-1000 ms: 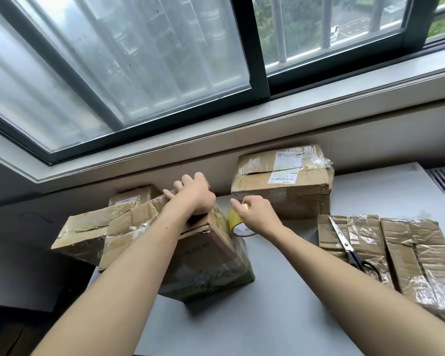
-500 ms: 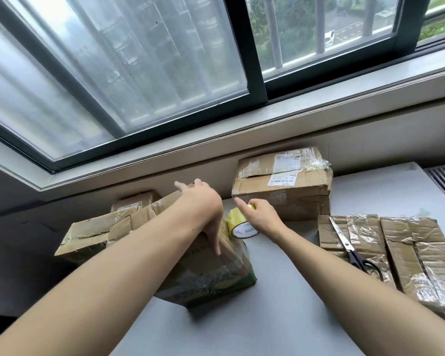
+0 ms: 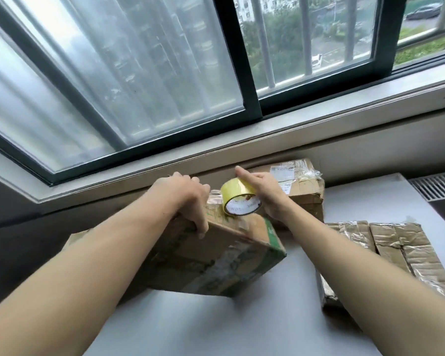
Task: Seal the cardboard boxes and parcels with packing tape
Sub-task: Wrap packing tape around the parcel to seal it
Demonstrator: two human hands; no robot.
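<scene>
Head view: left hand (image 3: 188, 201) grips the upper edge of the tilted cardboard box (image 3: 216, 255), thumb on its near face. Right hand (image 3: 265, 194) holds the yellow tape roll (image 3: 239, 201) against the top of that box. Box rests on the grey table (image 3: 242, 325), near its left edge. Taped parcels (image 3: 409, 253) lie at right.
</scene>
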